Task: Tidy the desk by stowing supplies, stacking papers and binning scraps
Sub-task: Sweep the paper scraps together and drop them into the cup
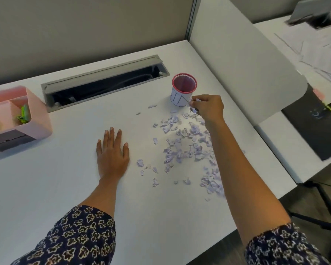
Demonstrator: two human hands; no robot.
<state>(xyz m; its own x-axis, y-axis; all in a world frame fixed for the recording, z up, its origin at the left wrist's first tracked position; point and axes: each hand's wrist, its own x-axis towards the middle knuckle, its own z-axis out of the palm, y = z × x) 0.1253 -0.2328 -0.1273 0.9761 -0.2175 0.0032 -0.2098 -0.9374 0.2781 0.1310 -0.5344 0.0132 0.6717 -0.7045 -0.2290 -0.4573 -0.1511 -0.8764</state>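
Note:
Several torn pale-purple paper scraps [187, 148] lie scattered over the right half of the white desk [65, 178]. A small red mesh cup [183, 90] with a white paper label stands upright behind them. My right hand [208, 108] hovers just right of the cup's base, its fingers pinching a few scraps. My left hand [112, 152] lies flat on the desk, fingers straight, a little left of the scraps and holding nothing.
A pink desk organiser [27, 119] holding green clips and a tape roll stands at the far left. An open grey cable tray [103, 83] is sunk into the desk at the back. A white divider panel [246, 73] bounds the right side.

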